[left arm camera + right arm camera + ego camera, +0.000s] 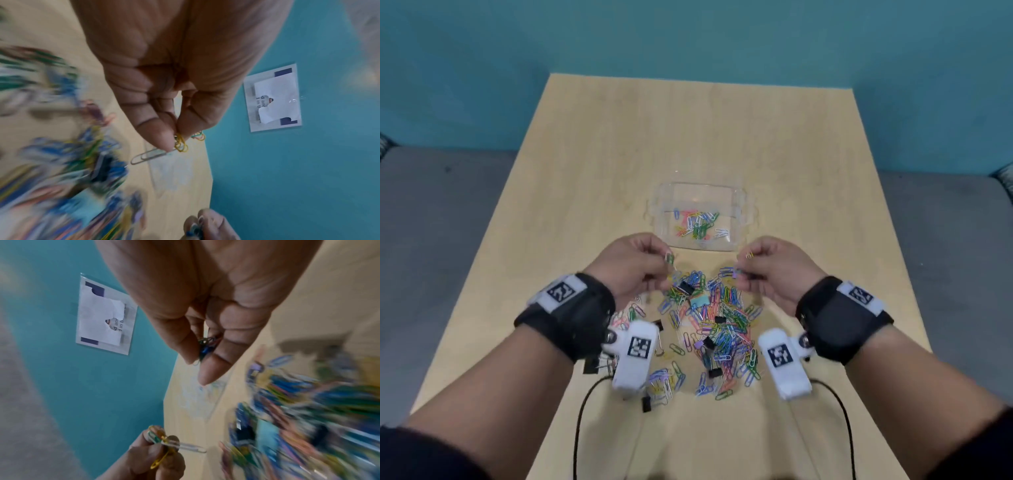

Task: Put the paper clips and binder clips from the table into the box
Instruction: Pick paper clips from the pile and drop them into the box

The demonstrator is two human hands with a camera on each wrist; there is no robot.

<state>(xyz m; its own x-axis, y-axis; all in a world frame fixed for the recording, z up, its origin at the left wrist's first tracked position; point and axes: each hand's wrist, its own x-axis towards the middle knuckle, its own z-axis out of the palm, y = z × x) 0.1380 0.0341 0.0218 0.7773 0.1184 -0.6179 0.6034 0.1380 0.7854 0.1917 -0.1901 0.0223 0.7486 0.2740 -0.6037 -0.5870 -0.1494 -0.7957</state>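
Note:
A clear plastic box (739,202) stands mid-table with several coloured paper clips (697,224) inside. Just in front of it lies a big pile of coloured paper clips (722,325) mixed with black binder clips (686,287). My left hand (654,265) hovers over the pile's far left edge and pinches a few paper clips (180,144), one silver, some yellow. My right hand (748,265) hovers at the pile's far right edge and pinches a small bunch of dark blue and green paper clips (205,345). Both hands are just short of the box's near wall.
The wooden table (619,154) has bare surface beyond and beside the box. A teal wall (688,34) rises behind, with a taped paper sign (273,97) on it. Black cables (582,411) run off my wrist cameras over the near table edge.

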